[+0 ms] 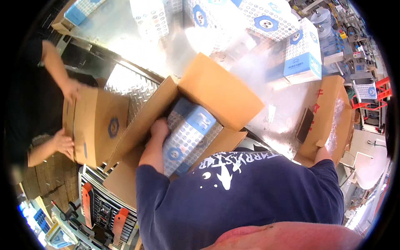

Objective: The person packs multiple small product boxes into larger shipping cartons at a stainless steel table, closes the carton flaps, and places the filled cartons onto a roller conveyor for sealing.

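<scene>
My left hand [159, 127] is down inside an open brown cardboard box [216, 89], pressed against the left side of a blue-and-white patterned package [189, 137] that lies tilted in the box. The hand grips the package's edge. My right arm [323, 155] reaches up behind a leaning stack of flat brown cardboard [329, 112] partly covered in clear plastic wrap; the hand itself is hidden behind it. My navy T-shirt fills the lower middle of the view.
Several more blue-and-white packages [303, 54] lie on the shiny metal table [275, 100] beyond the box. At the left a person in black holds a closed brown carton [98, 125] with both hands over a ribbed metal surface [131, 85]. Machinery stands at the far right.
</scene>
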The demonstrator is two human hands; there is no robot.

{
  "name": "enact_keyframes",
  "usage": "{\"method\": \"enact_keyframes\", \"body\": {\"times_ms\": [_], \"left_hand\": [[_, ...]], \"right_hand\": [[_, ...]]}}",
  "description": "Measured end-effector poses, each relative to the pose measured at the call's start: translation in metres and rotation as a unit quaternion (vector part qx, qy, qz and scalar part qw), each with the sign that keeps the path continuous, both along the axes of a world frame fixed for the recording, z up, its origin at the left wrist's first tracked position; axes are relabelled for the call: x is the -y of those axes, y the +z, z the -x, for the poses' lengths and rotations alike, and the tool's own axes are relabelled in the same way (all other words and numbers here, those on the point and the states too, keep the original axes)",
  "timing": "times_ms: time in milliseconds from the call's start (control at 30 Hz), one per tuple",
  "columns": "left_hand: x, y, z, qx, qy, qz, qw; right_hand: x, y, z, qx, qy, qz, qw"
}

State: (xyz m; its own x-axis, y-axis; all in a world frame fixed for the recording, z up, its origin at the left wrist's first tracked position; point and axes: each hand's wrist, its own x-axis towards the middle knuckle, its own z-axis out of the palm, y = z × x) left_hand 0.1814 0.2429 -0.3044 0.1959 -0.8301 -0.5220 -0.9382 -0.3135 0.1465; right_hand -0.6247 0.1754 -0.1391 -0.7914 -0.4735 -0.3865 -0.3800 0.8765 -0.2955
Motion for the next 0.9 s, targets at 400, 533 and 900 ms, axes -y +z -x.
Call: {"method": "enact_keyframes", "body": {"times_ms": [400,533,900], "left_hand": [[0.047,0.025,0.037,0.028,-0.164,-0.143,0.976],[0.044,0.111,0.034,-0.142,0.024,-0.068,0.987],[-0.022,0.081,0.071,-0.015,-0.047,-0.086,0.995]], "right_hand": [[-0.01,-0.014,0.014,0.02,-0.014,-0.002,1.0],[-0.044,-0.011,0.025,0.021,-0.045,-0.003,0.999],[0.078,0.216,-0.179,0.321,0.189,0.441,0.817]]}}
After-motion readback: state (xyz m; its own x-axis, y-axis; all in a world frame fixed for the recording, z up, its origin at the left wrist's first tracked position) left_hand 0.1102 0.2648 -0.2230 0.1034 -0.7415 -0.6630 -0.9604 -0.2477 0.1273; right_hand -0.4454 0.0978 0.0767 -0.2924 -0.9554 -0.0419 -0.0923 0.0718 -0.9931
